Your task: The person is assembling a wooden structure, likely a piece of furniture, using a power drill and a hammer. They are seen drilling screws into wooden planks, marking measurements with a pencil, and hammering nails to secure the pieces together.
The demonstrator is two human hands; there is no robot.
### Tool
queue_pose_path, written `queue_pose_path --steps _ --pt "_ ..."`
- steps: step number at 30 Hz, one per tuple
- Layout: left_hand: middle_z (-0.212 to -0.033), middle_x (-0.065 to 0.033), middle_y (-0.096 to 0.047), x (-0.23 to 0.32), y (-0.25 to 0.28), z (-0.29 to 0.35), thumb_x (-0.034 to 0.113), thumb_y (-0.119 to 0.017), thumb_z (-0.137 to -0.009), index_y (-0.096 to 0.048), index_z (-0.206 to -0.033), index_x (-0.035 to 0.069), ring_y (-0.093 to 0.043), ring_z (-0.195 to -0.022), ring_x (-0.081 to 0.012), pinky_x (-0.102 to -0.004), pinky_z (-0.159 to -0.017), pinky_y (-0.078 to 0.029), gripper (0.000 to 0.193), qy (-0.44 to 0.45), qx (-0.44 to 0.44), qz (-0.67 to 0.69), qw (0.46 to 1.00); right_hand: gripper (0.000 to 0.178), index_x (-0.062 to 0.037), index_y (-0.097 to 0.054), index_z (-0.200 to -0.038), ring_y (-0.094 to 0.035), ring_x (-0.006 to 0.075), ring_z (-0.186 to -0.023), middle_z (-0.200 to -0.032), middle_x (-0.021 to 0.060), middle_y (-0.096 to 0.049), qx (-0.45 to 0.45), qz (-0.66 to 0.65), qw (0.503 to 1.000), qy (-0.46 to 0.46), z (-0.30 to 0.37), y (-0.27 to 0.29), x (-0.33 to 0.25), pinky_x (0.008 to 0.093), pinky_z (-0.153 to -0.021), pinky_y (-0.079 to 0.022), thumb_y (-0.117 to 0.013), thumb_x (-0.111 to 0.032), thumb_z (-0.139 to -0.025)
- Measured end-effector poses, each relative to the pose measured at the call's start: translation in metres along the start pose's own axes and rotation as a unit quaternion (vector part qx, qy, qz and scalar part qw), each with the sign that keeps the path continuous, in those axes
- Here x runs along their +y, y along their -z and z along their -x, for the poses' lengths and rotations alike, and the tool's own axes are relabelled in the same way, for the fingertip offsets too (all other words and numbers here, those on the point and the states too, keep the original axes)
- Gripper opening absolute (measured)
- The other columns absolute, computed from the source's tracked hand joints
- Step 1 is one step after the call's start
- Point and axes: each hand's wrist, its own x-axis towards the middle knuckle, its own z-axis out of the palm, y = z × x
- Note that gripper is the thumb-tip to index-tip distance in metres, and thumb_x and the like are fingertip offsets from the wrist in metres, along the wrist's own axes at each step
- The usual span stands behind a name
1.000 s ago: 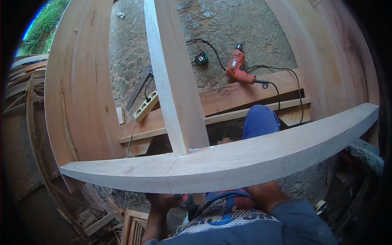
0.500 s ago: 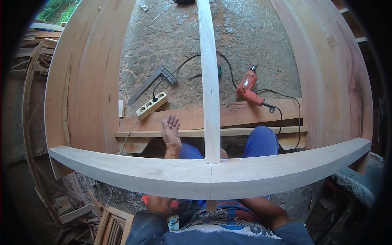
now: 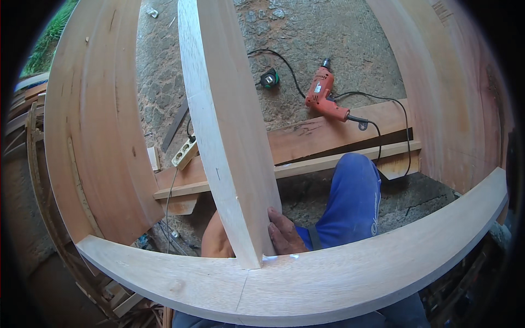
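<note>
A pale upright middle board (image 3: 238, 136) runs away from me and meets a curved wooden crosspiece (image 3: 322, 279) at its near end. My right hand (image 3: 285, 235) lies against the board's right face close to that joint, its fingers stretched out and slightly apart. On the board's other side shows my left hand or wrist (image 3: 215, 239), partly behind the board; its fingers are hidden. A pencil line crosses the top of the crosspiece near the joint.
Wide side panels stand at left (image 3: 104, 115) and right (image 3: 454, 98). On the rough ground are a red corded drill (image 3: 325, 93), a tape measure (image 3: 269, 79), a power strip (image 3: 185, 153) and a partly hidden square (image 3: 175, 127). A thin rail (image 3: 328, 164) spans the panels.
My left hand, raised with its palm up before, has dropped beside the middle board. My right hand has come into view on the board's right face. The view has shifted and tilted.
</note>
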Motion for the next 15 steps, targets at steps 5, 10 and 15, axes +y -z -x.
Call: queue_pose_path --steps 5,10,15 --pt "-0.151 -0.0222 -0.042 0.015 0.02 0.069 0.054 -0.035 -0.107 -0.035 -0.151 -0.003 -0.038 -0.143 -0.0316 -0.0396 -0.12 -0.027 0.072 0.008 0.009 -0.051 0.999 0.054 -0.0031 -0.046 -0.146 -0.05 0.0256 -0.135 -0.146 0.0198 -0.05 -0.008 0.043 0.998 0.034 -0.012 0.0 -0.005 0.0322 -0.109 -0.042 -0.059 -0.025 -0.098" --pt "-0.15 -0.022 -0.043 0.026 0.023 0.089 0.054 -0.035 -0.107 -0.036 -0.151 -0.003 -0.039 -0.142 -0.0312 -0.0395 -0.119 -0.028 0.072 0.014 0.003 -0.077 0.997 0.062 -0.0054 -0.046 -0.147 -0.047 0.0267 -0.137 -0.147 0.0193 -0.048 0.01 0.088 0.994 0.059 -0.017 -0.001 -0.005 0.0309 -0.109 -0.041 -0.064 -0.035 -0.095" --pt "-0.15 -0.0217 -0.044 0.022 0.02 0.093 0.053 -0.035 -0.108 -0.036 -0.15 -0.004 -0.04 -0.141 -0.0307 -0.0393 -0.118 -0.029 0.071 0.017 0.0 -0.08 0.997 0.07 -0.0078 -0.045 -0.148 -0.045 0.0279 -0.138 -0.149 0.0188 -0.047 0.012 0.116 0.991 0.07 -0.021 0.003 -0.002 0.0296 -0.108 -0.039 -0.068 -0.044 -0.093"
